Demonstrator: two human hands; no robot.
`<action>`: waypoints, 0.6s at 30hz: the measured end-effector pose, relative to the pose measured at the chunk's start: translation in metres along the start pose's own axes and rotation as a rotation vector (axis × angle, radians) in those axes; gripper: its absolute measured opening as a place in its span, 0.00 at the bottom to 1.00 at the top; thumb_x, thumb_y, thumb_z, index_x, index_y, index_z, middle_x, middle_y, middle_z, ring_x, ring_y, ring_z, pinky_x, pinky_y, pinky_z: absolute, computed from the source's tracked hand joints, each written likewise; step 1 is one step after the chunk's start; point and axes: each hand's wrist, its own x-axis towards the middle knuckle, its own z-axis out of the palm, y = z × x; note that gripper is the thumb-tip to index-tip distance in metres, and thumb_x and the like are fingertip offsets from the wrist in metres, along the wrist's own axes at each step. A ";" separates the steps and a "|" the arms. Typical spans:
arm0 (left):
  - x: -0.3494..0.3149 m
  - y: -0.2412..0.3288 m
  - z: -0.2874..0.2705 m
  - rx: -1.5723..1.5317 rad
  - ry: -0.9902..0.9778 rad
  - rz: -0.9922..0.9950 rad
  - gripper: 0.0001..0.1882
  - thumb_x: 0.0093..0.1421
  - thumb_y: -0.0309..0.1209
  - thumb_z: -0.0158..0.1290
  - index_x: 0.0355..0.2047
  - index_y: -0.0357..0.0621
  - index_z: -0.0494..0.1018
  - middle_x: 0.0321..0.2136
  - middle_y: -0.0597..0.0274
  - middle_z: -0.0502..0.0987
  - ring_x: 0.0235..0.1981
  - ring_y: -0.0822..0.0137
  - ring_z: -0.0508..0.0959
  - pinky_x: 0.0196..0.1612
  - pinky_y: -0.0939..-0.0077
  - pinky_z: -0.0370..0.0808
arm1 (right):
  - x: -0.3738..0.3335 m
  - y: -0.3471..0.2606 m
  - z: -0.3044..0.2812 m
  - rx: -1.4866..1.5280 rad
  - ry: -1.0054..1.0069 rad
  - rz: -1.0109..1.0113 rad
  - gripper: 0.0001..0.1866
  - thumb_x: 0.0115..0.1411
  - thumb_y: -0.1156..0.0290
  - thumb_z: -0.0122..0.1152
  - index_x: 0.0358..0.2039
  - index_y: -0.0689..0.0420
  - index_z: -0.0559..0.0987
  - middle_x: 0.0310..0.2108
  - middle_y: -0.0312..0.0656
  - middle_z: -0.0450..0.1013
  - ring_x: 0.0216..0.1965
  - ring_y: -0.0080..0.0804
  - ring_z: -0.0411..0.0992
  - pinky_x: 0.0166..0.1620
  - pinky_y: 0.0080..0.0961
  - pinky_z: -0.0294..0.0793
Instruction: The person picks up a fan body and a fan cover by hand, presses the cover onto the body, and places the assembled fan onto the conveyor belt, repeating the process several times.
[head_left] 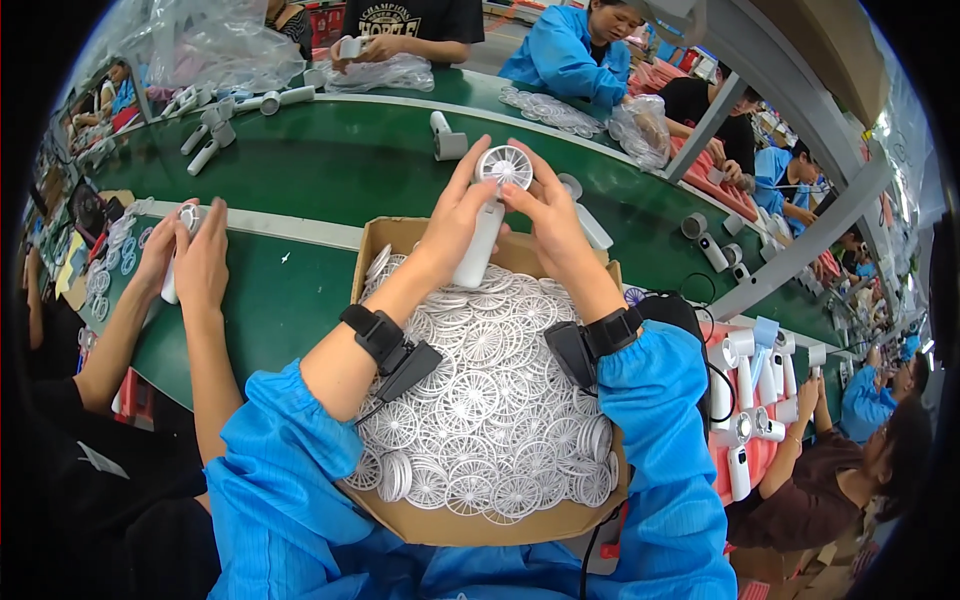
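Nearest stands an open cardboard box (440, 528), filled with loose white round grilles (480, 395), some lying flat and some stacked on edge. Above the box's far rim, the left hand (450, 228) and right hand (556, 222) are both closed on a white handheld fan (487, 222), fingers round its head, thumbs near the lower edge of its grille, handle slanting down toward the box. Left of the box runs a smooth green tabletop (280, 295), where a co-worker's hands (203, 262) hold another fan. Right of the box, white fan bodies (739, 472) lie on a pink-lined surface (712, 462). Beyond the box, past a pale metal strip (290, 228), a dark green belt (330, 165) curves across, bearing scattered fan parts. Farther from the box, people sit along the belt's other side, one in blue sleeves (562, 55) beside flat grilles and a clear bag (640, 132); a grey metal frame (825, 232) rises beyond the box to the right.
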 end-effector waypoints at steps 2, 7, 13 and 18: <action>-0.002 0.003 -0.001 -0.053 -0.010 -0.035 0.31 0.63 0.34 0.49 0.65 0.59 0.52 0.29 0.62 0.74 0.19 0.76 0.73 0.17 0.82 0.69 | -0.003 -0.002 0.003 -0.008 0.008 0.005 0.22 0.60 0.68 0.57 0.55 0.53 0.71 0.46 0.34 0.71 0.44 0.24 0.67 0.49 0.24 0.64; -0.002 0.005 -0.002 0.142 -0.045 0.030 0.29 0.65 0.40 0.46 0.65 0.60 0.52 0.27 0.64 0.74 0.19 0.76 0.73 0.17 0.83 0.69 | -0.003 -0.006 -0.002 0.038 0.048 0.014 0.22 0.62 0.67 0.55 0.57 0.55 0.69 0.44 0.34 0.72 0.45 0.21 0.68 0.49 0.22 0.64; -0.002 0.007 0.006 0.386 -0.052 0.004 0.31 0.65 0.40 0.47 0.66 0.59 0.50 0.31 0.60 0.74 0.25 0.73 0.76 0.24 0.80 0.75 | 0.001 -0.002 -0.011 0.052 0.062 0.016 0.20 0.62 0.68 0.54 0.56 0.52 0.70 0.45 0.36 0.72 0.45 0.24 0.68 0.51 0.23 0.62; 0.025 -0.030 -0.015 0.023 0.393 0.149 0.33 0.63 0.39 0.50 0.65 0.49 0.51 0.39 0.56 0.74 0.35 0.71 0.76 0.32 0.79 0.75 | 0.031 0.000 -0.051 -1.166 0.159 0.051 0.28 0.56 0.55 0.59 0.56 0.52 0.70 0.52 0.44 0.70 0.55 0.41 0.62 0.56 0.43 0.56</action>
